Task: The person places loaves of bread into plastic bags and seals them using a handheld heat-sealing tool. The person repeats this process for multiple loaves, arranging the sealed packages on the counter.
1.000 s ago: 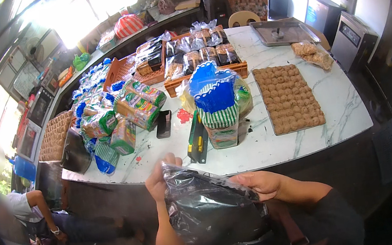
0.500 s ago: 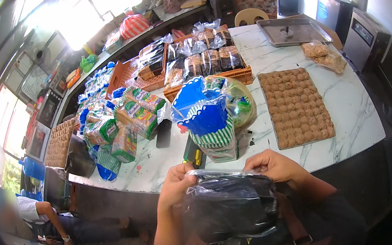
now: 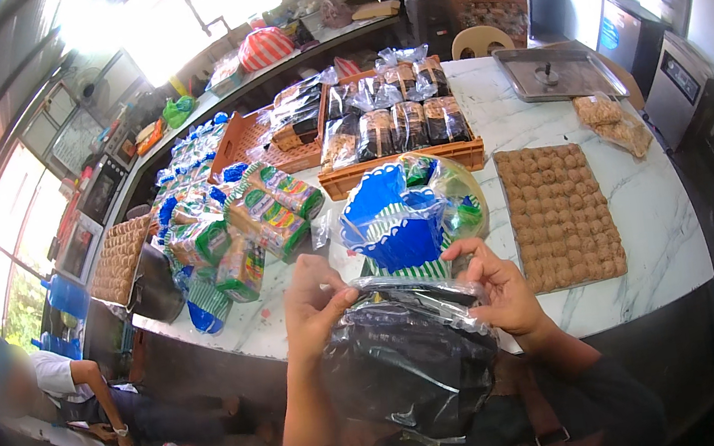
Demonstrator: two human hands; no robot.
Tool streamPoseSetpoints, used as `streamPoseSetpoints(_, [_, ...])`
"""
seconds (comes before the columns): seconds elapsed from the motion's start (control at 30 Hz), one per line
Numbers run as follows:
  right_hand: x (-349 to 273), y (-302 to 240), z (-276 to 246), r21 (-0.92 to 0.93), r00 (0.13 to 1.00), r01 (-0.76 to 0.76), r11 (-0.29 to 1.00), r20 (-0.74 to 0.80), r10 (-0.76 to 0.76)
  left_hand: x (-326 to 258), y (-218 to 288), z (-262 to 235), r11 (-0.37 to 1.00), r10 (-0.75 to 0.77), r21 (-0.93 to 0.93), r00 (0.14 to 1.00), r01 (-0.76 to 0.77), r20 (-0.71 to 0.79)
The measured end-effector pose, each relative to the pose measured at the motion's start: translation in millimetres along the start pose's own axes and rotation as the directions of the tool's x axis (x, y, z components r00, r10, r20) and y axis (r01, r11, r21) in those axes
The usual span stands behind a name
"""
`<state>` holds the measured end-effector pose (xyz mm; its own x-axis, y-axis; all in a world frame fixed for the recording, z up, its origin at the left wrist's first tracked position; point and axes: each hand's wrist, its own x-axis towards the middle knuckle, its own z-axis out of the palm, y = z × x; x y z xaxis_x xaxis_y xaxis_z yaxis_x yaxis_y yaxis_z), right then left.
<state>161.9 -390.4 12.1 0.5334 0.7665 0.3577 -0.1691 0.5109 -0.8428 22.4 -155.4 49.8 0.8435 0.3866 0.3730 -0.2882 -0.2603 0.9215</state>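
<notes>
A clear and black plastic bag [image 3: 407,365] hangs in front of my body, at the near edge of the table. My left hand [image 3: 312,308] pinches its upper left rim between thumb and fingers. On the other side, my right hand [image 3: 503,289] grips the rim, its fingers curled. The bag's mouth is gathered and looks slightly parted; I see nothing inside. Just beyond it stands a blue, white and green-striped bread bag [image 3: 398,227], its top folded over. Behind that, a clear bag [image 3: 462,196] holds green and blue wrappers.
Wrapped loaves [image 3: 260,204] lie heaped at left. Orange crates [image 3: 404,165] hold black-labelled packs at the back. On the right are a tray of round brown pieces [image 3: 562,218] and a metal tray [image 3: 537,86]. A person [image 3: 81,386] sits at far left.
My right hand has shifted along the rim and its fingers have lifted. The rim's gathers have loosened and the bag hangs longer. The head view has tilted, so the table sits lower and further right.
</notes>
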Motion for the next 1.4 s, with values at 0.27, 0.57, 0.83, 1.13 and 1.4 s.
streamPoseSetpoints(0.27, [16.5, 3.8, -10.4, -0.415, 0.983, 0.068, 0.907, -0.128, -0.133, 24.8, -17.6, -4.8, 0.975, 0.034, 0.223, 0.997, -0.018, -0.069])
streamPoseSetpoints(0.57, [63.3, 53.0, -29.7, -0.434, 0.983, 0.178, 0.883, 0.03, -0.183, 41.0, -32.6, 17.3, 0.904, -0.155, -0.321, 0.918, 0.281, 0.365])
streamPoseSetpoints(0.83, [45.0, 65.9, -42.4, 0.364, 0.958, -0.227, 0.904, -0.086, 0.275, 32.9, -87.7, 16.9, 0.872, -0.172, -0.442, 0.977, 0.211, 0.126])
streamPoseSetpoints(1.13, [23.8, 102.1, -66.8, 0.099, 0.906, -0.223, 0.97, -0.346, 0.243, 17.2, -122.9, 15.6, 0.673, -0.386, -0.569, 0.88, 0.473, 0.275])
streamPoseSetpoints(1.4, [44.2, 114.6, -80.7, -0.398, 0.95, -0.133, 0.908, -0.313, 0.001, 15.4, -136.0, 29.6, 0.962, -0.235, -0.19, 0.95, 0.197, -0.203])
